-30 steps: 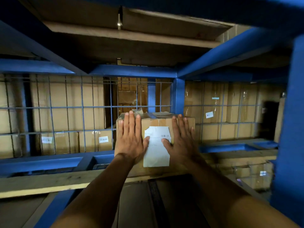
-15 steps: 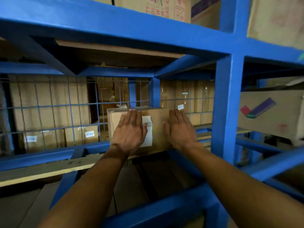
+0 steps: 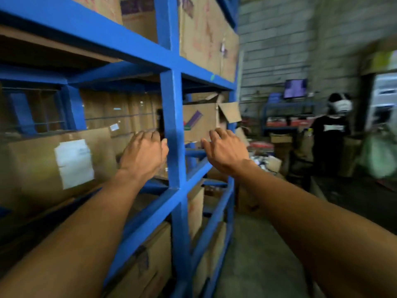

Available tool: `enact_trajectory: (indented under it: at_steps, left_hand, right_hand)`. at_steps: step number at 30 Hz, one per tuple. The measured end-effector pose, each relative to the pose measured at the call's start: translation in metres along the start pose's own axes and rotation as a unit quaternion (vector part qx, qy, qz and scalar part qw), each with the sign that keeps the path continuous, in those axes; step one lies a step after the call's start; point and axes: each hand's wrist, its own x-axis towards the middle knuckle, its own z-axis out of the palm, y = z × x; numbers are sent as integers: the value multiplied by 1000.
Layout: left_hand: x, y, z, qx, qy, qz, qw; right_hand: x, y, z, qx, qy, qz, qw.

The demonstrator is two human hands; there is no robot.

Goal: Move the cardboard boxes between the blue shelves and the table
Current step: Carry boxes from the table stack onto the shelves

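The cardboard box sits on a middle level of the blue shelves, in the left bay, with its white label facing outward. Neither of the hands is on it. The left hand is raised in front of the shelving to the right of the box and just left of the upright post. Its fingers are loosely bent and spread, and it holds nothing; blur hides whether the thumb brushes the post. The right hand is raised on the other side of that post, palm away from the camera. Its fingers are likewise relaxed and slightly curved, with nothing in its grasp. Behind it, in the right bay, stands a second box with a purple, green and red mark and a flap hanging open. More cartons fill the level above, and others stand on the level below. In the background, against a grey block wall, a person in dark clothes stands near a low rack, with a lit screen mounted above it. The whole view is smeared by motion.
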Motion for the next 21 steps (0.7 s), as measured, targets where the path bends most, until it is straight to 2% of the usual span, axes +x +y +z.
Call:
enact_trajectory:
  at_steps: [5,10,16,21]
  left_hand:
    - [31,113,-21,-129,33,74,988]
    - [65,253,-67,-255,79,157,951]
    - [58,414,-150,-418,116,260,863]
    - [19,505,-238,-522,141,345,767]
  right_hand:
    - [-56,105,-77,-103,10,103,989]
    - [-131,197,-173,-210,17,207,955]
    - [-234,259,-305,-340,23,334,879]
    - [-332,259,-406,-447,13,441,778]
